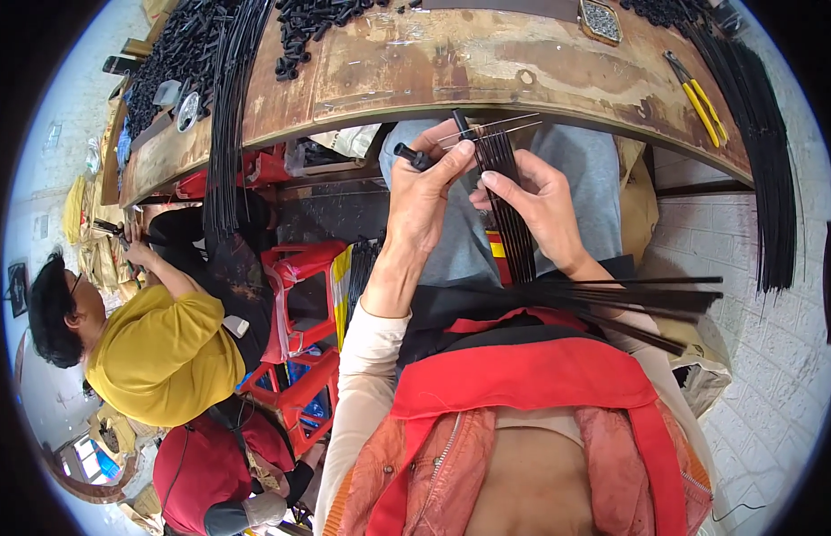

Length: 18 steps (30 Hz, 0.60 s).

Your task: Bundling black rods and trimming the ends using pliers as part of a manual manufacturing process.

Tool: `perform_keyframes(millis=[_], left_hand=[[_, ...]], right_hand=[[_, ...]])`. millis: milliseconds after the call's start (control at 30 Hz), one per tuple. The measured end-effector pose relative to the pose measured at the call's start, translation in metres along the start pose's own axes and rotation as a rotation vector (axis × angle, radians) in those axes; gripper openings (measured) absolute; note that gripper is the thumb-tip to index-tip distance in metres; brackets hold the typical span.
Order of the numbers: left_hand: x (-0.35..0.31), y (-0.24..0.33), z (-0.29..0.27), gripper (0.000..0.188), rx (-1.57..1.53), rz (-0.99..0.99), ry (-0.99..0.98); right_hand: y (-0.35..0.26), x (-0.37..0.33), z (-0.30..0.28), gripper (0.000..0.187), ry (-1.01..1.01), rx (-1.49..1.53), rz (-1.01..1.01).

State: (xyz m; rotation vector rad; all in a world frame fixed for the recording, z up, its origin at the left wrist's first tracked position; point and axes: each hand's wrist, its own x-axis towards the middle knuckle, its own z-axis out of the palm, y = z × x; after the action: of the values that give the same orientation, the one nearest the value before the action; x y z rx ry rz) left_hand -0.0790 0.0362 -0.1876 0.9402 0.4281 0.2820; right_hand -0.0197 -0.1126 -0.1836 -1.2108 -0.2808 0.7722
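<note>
My left hand [422, 201] is closed, thumb against fingers, at the near edge of the workbench. Between thumb and forefinger it pinches a small black tube [461, 122], beside thin silvery wires [521, 124] that stick out to the right. Another black tubular piece [415, 158] with a wider end juts out at the left of this hand. My right hand [547, 210] grips a fanned bundle of thin black rods [512, 223], whose upper ends lie close to the wires. Parts of the fingers are hidden behind the rods.
The worn wooden workbench [389, 76] carries heaps of black tubular parts [179, 67], a tray of small metal pieces [600, 21] and yellow-handled pliers [699, 103]. Long black rods [762, 152] hang over its edges. A red stool [304, 335] and two people [161, 348] are at left.
</note>
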Motion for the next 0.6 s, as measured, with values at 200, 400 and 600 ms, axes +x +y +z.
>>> perform_keyframes(millis=[200, 400, 600], left_hand=[[0.003, 0.003, -0.003, 0.034, -0.056, -0.038, -0.056], [0.001, 0.004, -0.003, 0.04, -0.081, -0.097, -0.144], [0.0, -0.012, -0.02, 0.029, -0.192, -0.226, -0.13]], right_hand=[[-0.001, 0.006, -0.012, 0.024, -0.11, 0.125, 0.12], [0.004, 0.012, -0.02, 0.02, -0.165, 0.254, 0.195], [0.002, 0.008, -0.017, 0.023, -0.151, 0.193, 0.183]])
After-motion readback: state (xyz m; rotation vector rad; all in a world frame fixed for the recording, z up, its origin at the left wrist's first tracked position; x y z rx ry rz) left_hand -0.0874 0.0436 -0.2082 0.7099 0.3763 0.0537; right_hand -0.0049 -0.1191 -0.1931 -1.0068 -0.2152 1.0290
